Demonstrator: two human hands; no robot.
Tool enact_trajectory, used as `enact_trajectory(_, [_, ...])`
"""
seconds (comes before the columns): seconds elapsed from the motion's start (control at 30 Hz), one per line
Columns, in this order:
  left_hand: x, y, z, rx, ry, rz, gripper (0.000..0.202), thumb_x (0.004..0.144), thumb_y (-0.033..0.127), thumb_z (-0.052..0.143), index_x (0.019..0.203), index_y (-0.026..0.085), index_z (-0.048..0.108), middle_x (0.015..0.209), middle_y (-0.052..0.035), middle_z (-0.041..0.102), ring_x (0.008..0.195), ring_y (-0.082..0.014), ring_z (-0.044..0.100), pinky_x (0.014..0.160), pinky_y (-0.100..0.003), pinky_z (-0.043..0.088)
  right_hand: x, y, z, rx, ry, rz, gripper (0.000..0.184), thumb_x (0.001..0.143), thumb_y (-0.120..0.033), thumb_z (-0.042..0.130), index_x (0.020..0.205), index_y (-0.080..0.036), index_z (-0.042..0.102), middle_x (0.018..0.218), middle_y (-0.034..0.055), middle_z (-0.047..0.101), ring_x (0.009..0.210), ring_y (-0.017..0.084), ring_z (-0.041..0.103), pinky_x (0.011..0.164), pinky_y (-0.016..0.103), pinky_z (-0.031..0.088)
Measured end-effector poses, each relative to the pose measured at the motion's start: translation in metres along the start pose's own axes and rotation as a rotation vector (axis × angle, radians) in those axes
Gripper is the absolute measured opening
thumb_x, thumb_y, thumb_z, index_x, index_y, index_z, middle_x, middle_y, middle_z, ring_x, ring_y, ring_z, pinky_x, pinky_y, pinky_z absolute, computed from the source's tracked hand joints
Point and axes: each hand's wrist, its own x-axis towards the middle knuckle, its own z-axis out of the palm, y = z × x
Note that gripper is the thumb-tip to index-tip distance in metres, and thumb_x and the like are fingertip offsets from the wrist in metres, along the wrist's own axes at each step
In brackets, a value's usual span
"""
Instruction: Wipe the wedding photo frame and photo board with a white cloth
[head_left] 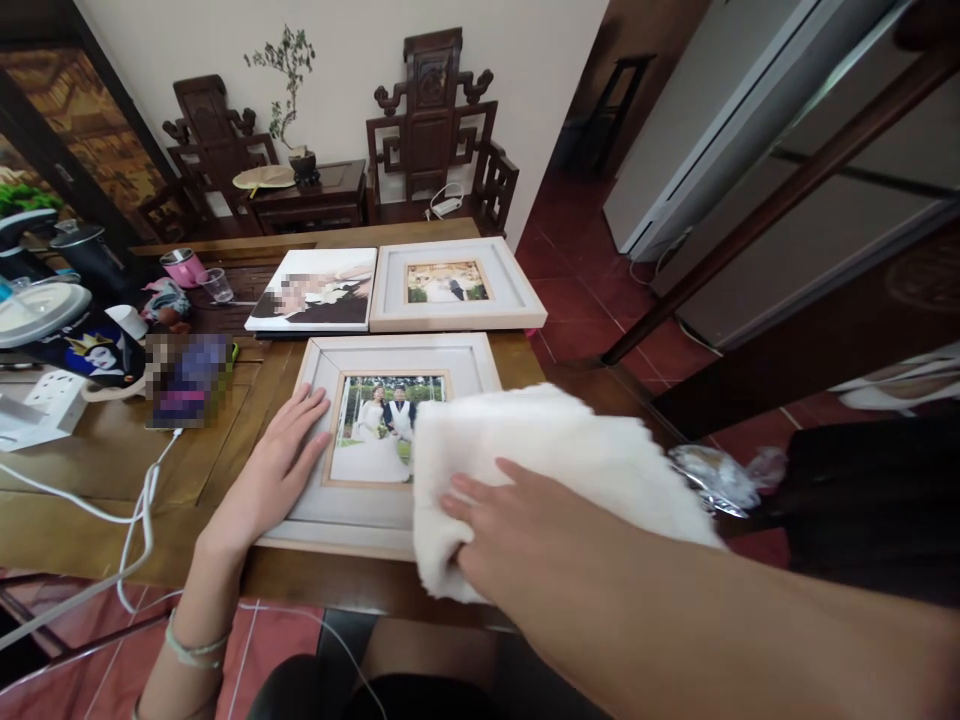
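A light-wood picture frame with a photo of two people lies flat near the table's front edge. My left hand rests along the frame's left side, fingers stretched out over its border. My right hand is closed on a fluffy white cloth, pressing it down over the right part of the frame. The cloth hides that side of the frame and the photo's right edge, and trails off to the right.
Behind lie a second picture frame and a white-edged photo panel. A phone with a white cable, a large cup, a pink mug and a clear cup occupy the table's left. Crumpled plastic lies at right.
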Motion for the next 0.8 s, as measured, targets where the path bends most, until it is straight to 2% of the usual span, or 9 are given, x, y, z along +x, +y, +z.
enact_trajectory(0.07, [0.0, -0.001, 0.0, 0.009, -0.004, 0.017, 0.046, 0.099, 0.038, 0.042, 0.139, 0.016, 0.048, 0.152, -0.0095, 0.042, 0.147, -0.0222, 0.025, 0.121, -0.046, 0.022, -0.007, 0.002, -0.002, 0.019, -0.015, 0.157, 0.021, 0.073, -0.008, 0.064, 0.081, -0.024, 0.075, 0.107, 0.0151, 0.071, 0.107, 0.034, 0.062, 0.089, 0.053, 0.044])
enact_trajectory(0.13, [0.0, -0.003, 0.0, 0.018, -0.008, 0.029, 0.046, 0.099, 0.038, 0.043, 0.139, 0.015, 0.048, 0.152, -0.0101, 0.041, 0.147, -0.023, 0.023, 0.121, -0.047, 0.022, -0.009, 0.008, -0.006, 0.009, 0.021, 0.225, 0.024, 0.066, -0.005, 0.067, 0.081, -0.022, 0.075, 0.104, 0.0144, 0.072, 0.107, 0.035, 0.062, 0.091, 0.053, 0.044])
enact_trajectory(0.23, [-0.001, -0.004, -0.001, 0.019, -0.014, 0.037, 0.046, 0.099, 0.038, 0.043, 0.139, 0.015, 0.048, 0.152, -0.0106, 0.041, 0.147, -0.0236, 0.022, 0.121, -0.047, 0.022, -0.003, 0.03, -0.011, -0.08, 0.105, 0.265, 0.039, 0.061, -0.001, 0.068, 0.094, -0.02, 0.073, 0.112, 0.0139, 0.069, 0.114, 0.034, 0.058, 0.096, 0.051, 0.042])
enact_trajectory(0.33, [-0.002, -0.004, -0.001, 0.01, -0.012, 0.034, 0.047, 0.099, 0.037, 0.043, 0.139, 0.014, 0.048, 0.152, -0.0111, 0.041, 0.147, -0.0232, 0.023, 0.121, -0.047, 0.022, 0.012, 0.064, -0.013, -0.224, 0.229, 0.291, 0.044, 0.07, 0.003, 0.057, 0.106, -0.017, 0.071, 0.125, 0.0161, 0.064, 0.124, 0.032, 0.053, 0.102, 0.049, 0.038])
enact_trajectory(0.43, [-0.002, -0.004, 0.0, -0.001, -0.004, 0.019, 0.046, 0.099, 0.037, 0.042, 0.139, 0.013, 0.049, 0.151, -0.0112, 0.042, 0.147, -0.0224, 0.024, 0.121, -0.046, 0.022, 0.024, 0.085, -0.011, -0.337, 0.326, 0.272, 0.041, 0.076, 0.004, 0.049, 0.107, -0.011, 0.071, 0.133, 0.02, 0.058, 0.13, 0.033, 0.047, 0.104, 0.05, 0.036])
enact_trajectory(0.53, [-0.002, -0.005, 0.001, -0.011, 0.016, 0.019, 0.045, 0.099, 0.035, 0.041, 0.137, 0.013, 0.05, 0.15, -0.0116, 0.044, 0.146, -0.0221, 0.026, 0.121, -0.046, 0.023, 0.025, 0.071, -0.008, -0.331, 0.305, 0.286, 0.04, 0.077, -0.001, 0.054, 0.112, -0.011, 0.07, 0.131, 0.0211, 0.06, 0.128, 0.034, 0.049, 0.103, 0.047, 0.04])
enact_trajectory(0.67, [-0.001, -0.005, 0.003, 0.0, 0.032, 0.027, 0.043, 0.099, 0.033, 0.04, 0.136, 0.013, 0.05, 0.149, -0.0114, 0.045, 0.146, -0.0223, 0.027, 0.12, -0.048, 0.024, 0.016, 0.017, -0.004, -0.161, 0.197, 0.163, 0.042, 0.07, -0.006, 0.064, 0.111, -0.016, 0.071, 0.125, 0.0182, 0.064, 0.12, 0.034, 0.056, 0.095, 0.041, 0.048])
enact_trajectory(0.73, [-0.001, -0.004, 0.003, 0.007, 0.031, 0.025, 0.043, 0.099, 0.033, 0.04, 0.137, 0.014, 0.05, 0.149, -0.0112, 0.045, 0.146, -0.0226, 0.027, 0.12, -0.048, 0.024, 0.017, -0.003, -0.002, -0.069, 0.211, 0.049, 0.043, 0.069, -0.007, 0.064, 0.111, -0.016, 0.071, 0.126, 0.0174, 0.064, 0.121, 0.033, 0.056, 0.097, 0.04, 0.048])
enact_trajectory(0.8, [-0.001, -0.003, 0.002, 0.011, 0.026, 0.021, 0.043, 0.1, 0.033, 0.039, 0.137, 0.015, 0.05, 0.15, -0.0108, 0.044, 0.146, -0.0227, 0.027, 0.12, -0.049, 0.024, 0.026, -0.008, -0.003, -0.029, 0.305, 0.006, 0.046, 0.073, -0.007, 0.061, 0.118, -0.015, 0.067, 0.13, 0.0182, 0.06, 0.125, 0.033, 0.053, 0.099, 0.041, 0.047])
